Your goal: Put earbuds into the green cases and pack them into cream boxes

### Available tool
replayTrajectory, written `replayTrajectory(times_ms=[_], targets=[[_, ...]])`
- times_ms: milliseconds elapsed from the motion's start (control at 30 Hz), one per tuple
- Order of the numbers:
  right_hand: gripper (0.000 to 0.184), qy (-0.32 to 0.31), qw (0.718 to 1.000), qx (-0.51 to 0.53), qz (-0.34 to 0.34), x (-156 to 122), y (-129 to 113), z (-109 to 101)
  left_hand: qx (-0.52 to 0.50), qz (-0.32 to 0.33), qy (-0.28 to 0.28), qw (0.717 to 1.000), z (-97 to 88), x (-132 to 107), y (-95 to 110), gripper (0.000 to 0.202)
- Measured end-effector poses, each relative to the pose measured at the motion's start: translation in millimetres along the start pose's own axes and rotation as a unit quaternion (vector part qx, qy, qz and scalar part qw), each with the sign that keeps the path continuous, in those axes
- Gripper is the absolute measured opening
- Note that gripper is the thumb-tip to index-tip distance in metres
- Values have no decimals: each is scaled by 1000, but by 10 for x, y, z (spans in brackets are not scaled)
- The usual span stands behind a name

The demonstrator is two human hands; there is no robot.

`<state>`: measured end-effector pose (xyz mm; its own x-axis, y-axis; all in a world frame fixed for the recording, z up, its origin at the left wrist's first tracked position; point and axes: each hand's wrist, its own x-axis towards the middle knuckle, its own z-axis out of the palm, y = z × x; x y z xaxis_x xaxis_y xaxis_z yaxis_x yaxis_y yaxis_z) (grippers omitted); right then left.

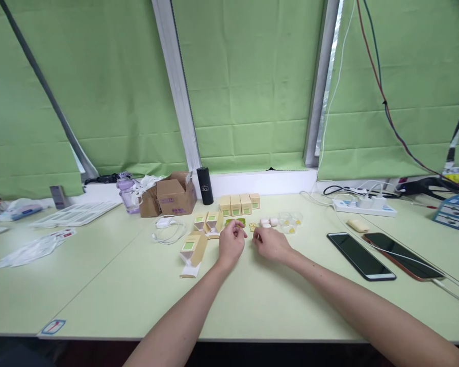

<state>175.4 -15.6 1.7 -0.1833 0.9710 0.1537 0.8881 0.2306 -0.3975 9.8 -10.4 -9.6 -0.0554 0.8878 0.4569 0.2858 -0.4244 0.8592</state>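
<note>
My left hand point(231, 241) hovers over the table with its fingers curled in; whatever it may hold is too small to make out. Just behind it lies a green tray-like piece point(240, 221). My right hand point(271, 243) is a short way to the right, fingertips pinched and pointing left, their contents hidden. Small yellow pieces point(252, 227) lie between and beyond the hands. White-pink cylinders point(273, 222) sit behind my right hand, beside clear round cups point(296, 218) with yellow bits. Left of my left hand are opened small cartons point(214, 220) and a nearer opened carton point(194, 247).
Closed small cartons point(235, 205) stand in a row at the back. Behind left are a cardboard box point(176, 193), black cylinder point(204, 186), purple bottle point(128, 194) and white charger point(163, 223). Two phones point(361, 256), cables and a power strip point(363, 206) occupy the right.
</note>
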Motion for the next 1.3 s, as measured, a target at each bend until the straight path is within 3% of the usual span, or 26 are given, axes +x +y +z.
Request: replayTrajectory(times_ms=[67,200,400,533,700,933,1300], targets=[[10,-39,999,7,-9,-161,14,15,18,4,-9,1000,9,-1,-15,11],[10,-27,999,41,-5,-317,84,53,64,10,-13,998,-3,26,-17,12],[9,-19,998,36,-37,-333,147,123,168,26,77,982,-284,233,6,21],[12,-16,998,48,-44,-323,177,129,346,38,41,937,-497,359,-24,27],[14,-6,998,58,-34,-276,192,106,467,54,-33,882,-533,341,-60,30],[5,-43,989,138,-22,-75,235,3,495,70,-79,862,-485,306,-128,19],[11,12,979,197,-40,-133,348,144,484,89,-81,867,-425,297,-231,25]])
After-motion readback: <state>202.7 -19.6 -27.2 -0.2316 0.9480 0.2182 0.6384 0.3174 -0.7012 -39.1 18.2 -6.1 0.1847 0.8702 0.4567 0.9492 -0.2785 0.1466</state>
